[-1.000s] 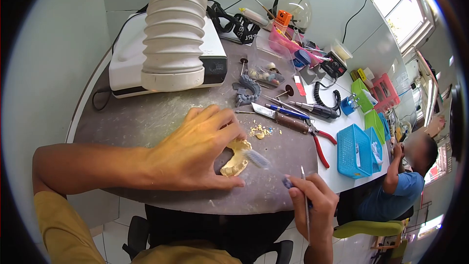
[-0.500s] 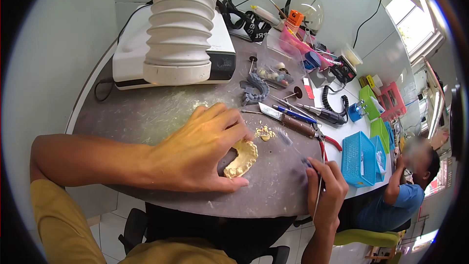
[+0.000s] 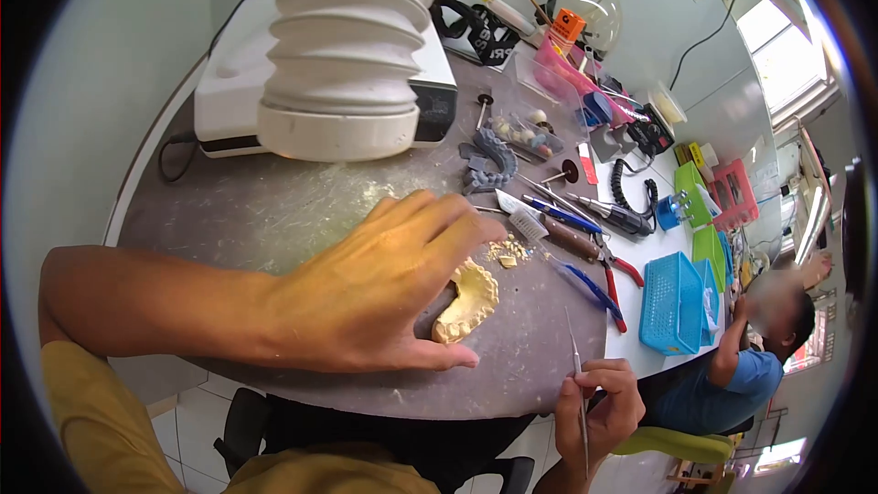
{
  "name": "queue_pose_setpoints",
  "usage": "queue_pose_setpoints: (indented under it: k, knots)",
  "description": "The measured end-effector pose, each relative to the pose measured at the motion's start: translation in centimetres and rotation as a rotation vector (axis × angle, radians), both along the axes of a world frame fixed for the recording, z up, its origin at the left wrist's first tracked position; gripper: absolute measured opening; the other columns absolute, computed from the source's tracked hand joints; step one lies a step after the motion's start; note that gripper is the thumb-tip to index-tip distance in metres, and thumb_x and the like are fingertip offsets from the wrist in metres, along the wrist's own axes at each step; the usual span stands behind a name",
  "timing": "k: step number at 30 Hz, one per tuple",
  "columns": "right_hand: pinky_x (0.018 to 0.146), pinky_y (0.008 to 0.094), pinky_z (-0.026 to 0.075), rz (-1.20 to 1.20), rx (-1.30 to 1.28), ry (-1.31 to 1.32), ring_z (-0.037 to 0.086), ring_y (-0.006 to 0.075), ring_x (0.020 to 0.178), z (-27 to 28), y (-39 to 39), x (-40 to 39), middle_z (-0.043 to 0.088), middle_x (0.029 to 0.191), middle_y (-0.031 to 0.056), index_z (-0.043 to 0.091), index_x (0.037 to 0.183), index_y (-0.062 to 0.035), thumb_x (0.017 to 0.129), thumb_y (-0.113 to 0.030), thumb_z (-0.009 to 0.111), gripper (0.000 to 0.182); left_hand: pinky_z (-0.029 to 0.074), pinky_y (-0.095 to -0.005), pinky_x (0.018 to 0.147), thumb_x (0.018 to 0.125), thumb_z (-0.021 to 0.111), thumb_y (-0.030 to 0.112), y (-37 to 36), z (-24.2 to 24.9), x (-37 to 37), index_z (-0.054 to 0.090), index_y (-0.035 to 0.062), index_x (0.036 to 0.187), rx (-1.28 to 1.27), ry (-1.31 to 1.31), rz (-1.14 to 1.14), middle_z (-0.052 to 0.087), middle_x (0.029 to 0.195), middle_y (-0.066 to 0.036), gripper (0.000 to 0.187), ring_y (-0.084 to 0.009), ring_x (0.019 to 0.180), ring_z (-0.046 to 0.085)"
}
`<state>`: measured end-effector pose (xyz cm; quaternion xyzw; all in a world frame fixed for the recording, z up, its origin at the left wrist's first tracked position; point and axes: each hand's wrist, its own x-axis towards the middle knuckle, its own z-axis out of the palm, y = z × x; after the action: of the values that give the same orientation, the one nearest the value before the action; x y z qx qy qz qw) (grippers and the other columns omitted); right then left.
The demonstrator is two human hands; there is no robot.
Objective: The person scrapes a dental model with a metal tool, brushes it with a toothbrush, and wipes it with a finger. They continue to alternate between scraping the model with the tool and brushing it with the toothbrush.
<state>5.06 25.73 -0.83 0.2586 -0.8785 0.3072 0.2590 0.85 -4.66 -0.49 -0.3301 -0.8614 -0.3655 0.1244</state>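
A cream plaster dental cast (image 3: 471,309), horseshoe-shaped with teeth along its rim, lies on the grey bench. My left hand (image 3: 375,284) spreads around it, thumb and fingers apart; whether the palm side touches it is hidden. In my right hand (image 3: 604,402), beyond the bench's front edge, a thin metal dental pick (image 3: 583,412) is pinched with its tip pointing up. A toothbrush (image 3: 590,284) with a blue handle lies on the bench, its bristles by a wooden-handled knife (image 3: 572,238). Pale plaster crumbs (image 3: 508,254) are scattered just behind the cast.
A white ribbed hose (image 3: 343,82) hangs over a white machine (image 3: 233,96). Grey dental models (image 3: 491,163), red-handled pliers (image 3: 615,279) and a handpiece (image 3: 617,215) lie at the back right. Blue baskets (image 3: 672,306) stand at the right, near a seated person (image 3: 722,375).
The toothbrush has left my right hand and lies on the bench. That hand has moved down and keeps the pick. My left fingers have spread away from the cast.
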Motion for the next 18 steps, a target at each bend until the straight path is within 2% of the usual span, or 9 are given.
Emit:
queue_pose_setpoints:
  k: [1, 6, 8, 12, 13, 14, 16, 17, 18]
  knots:
    - [0.052, 0.0259, 0.046, -0.006, 0.000, 0.009, 0.061, 0.0146, 0.059, -0.1, 0.1, 0.0, 0.071, 0.078, 0.0104, 0.065, 0.088, -0.0017, 0.072, 0.002, 0.081, 0.023, 0.045, -0.0480, 0.106, 0.075, 0.092, 0.041, 0.1, 0.0, 0.0, 0.049, -0.0001, 0.142, 0.011, 0.001, -0.018, 0.056, 0.133, -0.021, 0.089, -0.0377, 0.124, 0.055]
    - [0.053, 0.0268, 0.048, -0.049, -0.010, -0.036, 0.064, 0.0172, 0.061, -0.4, 0.1, 0.5, 0.072, 0.078, 0.0104, 0.069, 0.089, -0.0010, 0.071, 0.005, 0.086, 0.025, 0.048, -0.0475, 0.107, 0.071, 0.095, 0.038, 0.1, 0.1, -0.4, 0.045, -0.0019, 0.145, 0.073, 0.078, -0.065, 0.055, 0.138, -0.021, 0.099, -0.0403, 0.128, 0.055]
    - [0.053, 0.0275, 0.048, -0.043, 0.082, -0.030, 0.064, 0.0187, 0.061, -0.5, 0.0, 0.7, 0.071, 0.076, 0.0098, 0.070, 0.086, -0.0017, 0.071, 0.001, 0.089, 0.025, 0.047, -0.0473, 0.107, 0.071, 0.095, 0.039, 0.1, 0.0, -0.4, 0.044, -0.0018, 0.146, 0.075, 0.078, -0.081, 0.054, 0.138, -0.021, 0.100, -0.0402, 0.128, 0.055]
    - [0.053, 0.0289, 0.048, -0.016, 0.075, -0.060, 0.064, 0.0211, 0.061, -0.4, -0.3, 1.8, 0.071, 0.075, 0.0098, 0.071, 0.085, -0.0019, 0.071, -0.005, 0.092, 0.026, 0.048, -0.0470, 0.107, 0.071, 0.095, 0.041, 0.1, -0.1, -0.4, 0.045, -0.0017, 0.145, 0.071, 0.106, -0.098, 0.055, 0.138, -0.021, 0.099, -0.0402, 0.128, 0.055]
    - [0.053, 0.0291, 0.047, -0.038, 0.075, -0.063, 0.064, 0.0203, 0.059, -0.4, -0.2, 2.3, 0.072, 0.076, 0.0104, 0.071, 0.085, -0.0017, 0.080, -0.018, 0.090, 0.026, 0.048, -0.0470, 0.107, 0.071, 0.095, 0.041, 0.1, -0.1, -0.4, 0.045, -0.0017, 0.145, 0.059, 0.112, -0.082, 0.055, 0.138, -0.021, 0.099, -0.0402, 0.128, 0.055]
    - [0.053, 0.0291, 0.047, -0.021, 0.068, -0.061, 0.064, 0.0203, 0.059, -0.7, 0.1, 2.7, 0.072, 0.076, 0.0104, 0.071, 0.085, -0.0017, 0.080, -0.018, 0.090, 0.026, 0.048, -0.0471, 0.107, 0.070, 0.095, 0.042, 0.2, -0.1, -0.4, 0.046, -0.0016, 0.144, 0.076, 0.097, -0.102, 0.056, 0.137, -0.021, 0.099, -0.0401, 0.127, 0.056]
    - [0.053, 0.0285, 0.047, 0.059, -0.357, -0.129, 0.065, 0.0187, 0.057, -1.1, 0.1, 2.8, 0.073, 0.077, 0.0114, 0.070, 0.087, -0.0010, 0.092, -0.039, 0.080, 0.039, 0.049, -0.0473, 0.106, 0.070, 0.095, 0.044, 0.3, 0.2, -0.3, 0.047, -0.0016, 0.143, 0.079, 0.087, -0.115, 0.057, 0.136, -0.021, 0.098, -0.0400, 0.126, 0.057]
    - [0.055, 0.0287, 0.051, 0.009, -0.375, -0.097, 0.068, 0.0197, 0.059, -1.3, 0.1, 3.0, 0.074, 0.080, 0.0139, 0.071, 0.094, 0.0002, 0.099, -0.052, 0.067, 0.053, 0.049, -0.0474, 0.105, 0.073, 0.093, 0.038, 0.3, 0.3, -0.2, 0.048, -0.0017, 0.142, 0.076, 0.057, -0.134, 0.057, 0.134, -0.021, 0.091, -0.0401, 0.123, 0.057]
    - [0.055, 0.0287, 0.051, 0.020, -0.381, -0.100, 0.068, 0.0197, 0.059, -1.3, -0.7, 2.8, 0.074, 0.080, 0.0139, 0.071, 0.094, 0.0002, 0.099, -0.052, 0.067, 0.053, 0.050, -0.0476, 0.104, 0.076, 0.091, 0.033, 0.4, 0.4, 0.0, 0.049, -0.0017, 0.141, 0.074, 0.026, -0.152, 0.058, 0.133, -0.021, 0.085, -0.0402, 0.121, 0.058]
